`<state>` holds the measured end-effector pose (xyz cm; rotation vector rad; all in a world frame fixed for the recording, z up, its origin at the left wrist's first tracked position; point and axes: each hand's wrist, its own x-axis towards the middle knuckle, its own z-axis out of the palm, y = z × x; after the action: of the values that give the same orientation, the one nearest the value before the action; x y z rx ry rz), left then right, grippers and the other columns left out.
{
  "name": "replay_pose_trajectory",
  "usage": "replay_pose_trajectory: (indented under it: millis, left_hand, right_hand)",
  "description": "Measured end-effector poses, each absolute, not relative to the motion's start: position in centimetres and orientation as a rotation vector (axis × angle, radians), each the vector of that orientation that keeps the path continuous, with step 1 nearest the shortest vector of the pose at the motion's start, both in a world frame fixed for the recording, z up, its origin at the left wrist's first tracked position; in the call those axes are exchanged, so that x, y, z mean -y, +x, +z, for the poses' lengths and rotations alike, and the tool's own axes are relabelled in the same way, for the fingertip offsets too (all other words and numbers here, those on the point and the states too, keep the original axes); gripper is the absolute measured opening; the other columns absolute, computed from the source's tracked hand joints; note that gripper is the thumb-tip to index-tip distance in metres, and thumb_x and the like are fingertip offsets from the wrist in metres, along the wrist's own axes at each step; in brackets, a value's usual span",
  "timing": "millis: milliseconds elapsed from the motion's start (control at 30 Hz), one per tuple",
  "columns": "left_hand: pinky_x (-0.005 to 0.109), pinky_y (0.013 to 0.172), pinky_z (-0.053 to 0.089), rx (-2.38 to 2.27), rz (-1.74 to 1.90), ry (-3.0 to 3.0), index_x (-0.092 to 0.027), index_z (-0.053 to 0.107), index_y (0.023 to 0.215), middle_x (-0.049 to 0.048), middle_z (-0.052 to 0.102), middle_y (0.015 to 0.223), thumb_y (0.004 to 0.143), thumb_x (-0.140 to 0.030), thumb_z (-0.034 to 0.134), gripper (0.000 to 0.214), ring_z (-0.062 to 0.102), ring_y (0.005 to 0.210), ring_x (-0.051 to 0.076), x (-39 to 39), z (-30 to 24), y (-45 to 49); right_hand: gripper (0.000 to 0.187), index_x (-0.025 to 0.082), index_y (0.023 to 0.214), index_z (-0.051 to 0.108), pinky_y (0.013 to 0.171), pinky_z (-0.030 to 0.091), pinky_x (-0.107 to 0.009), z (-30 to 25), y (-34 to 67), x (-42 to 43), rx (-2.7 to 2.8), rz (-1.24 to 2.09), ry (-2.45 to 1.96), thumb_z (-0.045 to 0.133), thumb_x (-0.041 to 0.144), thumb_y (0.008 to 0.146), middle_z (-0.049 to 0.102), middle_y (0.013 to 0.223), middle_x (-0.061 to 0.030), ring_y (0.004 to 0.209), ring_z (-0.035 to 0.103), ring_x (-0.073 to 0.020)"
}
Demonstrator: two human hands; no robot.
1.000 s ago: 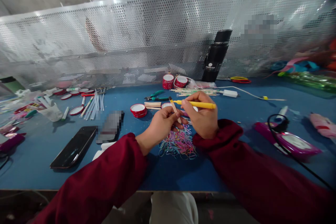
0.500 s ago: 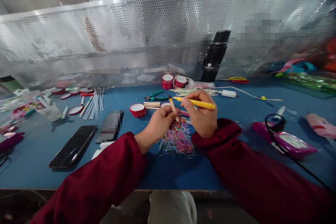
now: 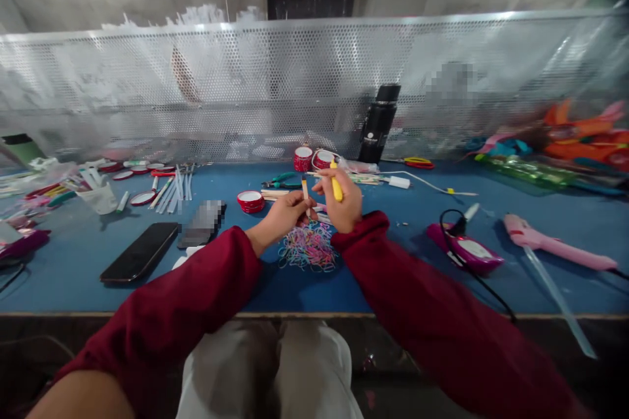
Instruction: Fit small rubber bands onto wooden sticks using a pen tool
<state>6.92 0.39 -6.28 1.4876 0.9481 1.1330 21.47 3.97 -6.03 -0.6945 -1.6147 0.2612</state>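
Presently, left hand (image 3: 285, 213) pinches stick (image 3: 305, 190), its long axis near-upright in view, just left of right hand (image 3: 344, 201), which grips pen (image 3: 337, 186).

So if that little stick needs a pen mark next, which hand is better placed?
Probably the right hand: it holds the yellow pen, close beside the stick. The left hand is occupied, holding that stick upright.

Yellow marker (image 3: 337, 186): tip not discernible. Wooden stick (image 3: 305, 188): lower part covered by left hand (image 3: 287, 212). Farther smartphone (image 3: 202, 225): screen pixelated.
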Motion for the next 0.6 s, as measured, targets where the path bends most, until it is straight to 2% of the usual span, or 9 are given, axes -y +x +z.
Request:
replay_pose_trajectory:
  millis: [67, 267, 433, 600]
  left_hand:
    - [0.019, 0.049, 0.038, -0.979, 1.146, 1.495, -0.014, 0.056, 0.085, 0.0025, 0.064, 0.071, 0.091, -0.022, 0.05, 0.012, 0.052, 0.05, 0.006, -0.6, -6.5, 6.8]
    - [0.018, 0.05, 0.039, -1.062, 1.103, 1.475, -0.013, 0.057, 0.081, 0.0013, 0.062, 0.072, 0.088, -0.015, 0.051, 0.009, 0.056, 0.052, 0.006, 0.0, -6.3, 7.0]
    - [0.017, 0.045, 0.033, -1.071, 1.189, 1.491, -0.013, 0.056, 0.078, 0.001, 0.06, 0.07, 0.089, -0.016, 0.05, 0.013, 0.053, 0.048, 0.005, 0.4, -6.4, 7.7]
    - [0.018, 0.044, 0.034, -1.067, 1.246, 1.479, -0.013, 0.054, 0.075, -0.0004, 0.057, 0.061, 0.091, -0.017, 0.048, 0.018, 0.049, 0.045, 0.006, 0.0, -7.2, 7.6]
  right_hand:
    - [0.026, 0.023, 0.106, 0.063, 0.066, 0.053, -0.029, -6.3, 21.3, -3.9, 1.661, 0.257, -0.716, 0.05, 0.042, 0.094, 0.069, 0.076, -0.0006, 0.069, 0.066, -0.0156]
    - [0.037, 0.025, 0.114, 0.066, 0.072, 0.053, -0.031, -6.2, 20.8, -3.0, 1.684, 0.25, -0.686, 0.039, 0.044, 0.098, 0.07, 0.084, -0.003, 0.075, 0.067, -0.0173]
    - [0.032, 0.022, 0.117, 0.061, 0.069, 0.052, -0.032, -6.8, 20.5, -2.0, 1.518, 0.222, -0.735, 0.049, 0.038, 0.092, 0.071, 0.086, -0.0045, 0.074, 0.065, -0.019]
    - [0.017, 0.02, 0.092, 0.065, 0.07, 0.052, -0.032, -8.1, 20.3, -1.7, 1.45, 0.218, -0.731, 0.057, 0.031, 0.082, 0.071, 0.086, -0.0043, 0.075, 0.065, -0.019]
